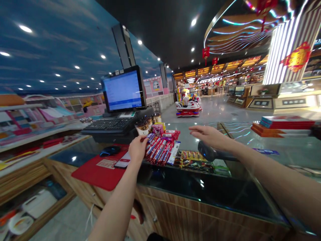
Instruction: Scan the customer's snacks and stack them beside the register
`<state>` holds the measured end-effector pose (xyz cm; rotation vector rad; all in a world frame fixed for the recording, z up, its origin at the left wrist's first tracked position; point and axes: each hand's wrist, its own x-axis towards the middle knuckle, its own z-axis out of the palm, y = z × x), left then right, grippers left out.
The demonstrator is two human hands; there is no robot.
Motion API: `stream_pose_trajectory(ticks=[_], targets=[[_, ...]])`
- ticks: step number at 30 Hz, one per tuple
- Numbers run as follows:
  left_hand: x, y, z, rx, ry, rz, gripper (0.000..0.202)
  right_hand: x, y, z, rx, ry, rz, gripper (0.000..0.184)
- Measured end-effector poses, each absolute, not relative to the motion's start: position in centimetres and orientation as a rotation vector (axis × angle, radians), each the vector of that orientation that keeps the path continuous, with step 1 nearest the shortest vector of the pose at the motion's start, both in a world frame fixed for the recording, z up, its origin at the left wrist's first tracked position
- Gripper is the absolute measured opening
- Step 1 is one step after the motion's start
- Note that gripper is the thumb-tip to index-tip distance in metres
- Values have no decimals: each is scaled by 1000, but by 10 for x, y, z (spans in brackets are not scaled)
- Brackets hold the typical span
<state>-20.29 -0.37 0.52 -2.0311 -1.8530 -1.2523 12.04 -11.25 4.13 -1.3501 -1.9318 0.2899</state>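
Note:
My left hand is closed round the base of a paper snack cup with a dark top, at the left edge of a row of red and blue candy packs lying on the glass counter. My right hand hovers above the counter to the right of the packs, fingers stretched out flat and pointing left, holding nothing. A black handheld scanner lies just under my right wrist. More cups stand behind the packs.
A till screen with keyboard stands at the back left, with a mouse and phone on a red mat. Red boxes are stacked far right. A kiddie ride sits on the mall floor beyond.

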Motion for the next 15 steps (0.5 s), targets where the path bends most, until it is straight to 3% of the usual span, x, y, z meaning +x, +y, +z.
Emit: stream_pose_trajectory(ticks=[7, 15], targets=[[-206, -5, -1, -2058, -1851, -1268, 22, 3, -42, 32, -1212, -1565, 799, 33], [-208, -4, -9, -2056, -1837, -1240, 22, -33, -1, 22, -1173, -1321, 1256, 40]])
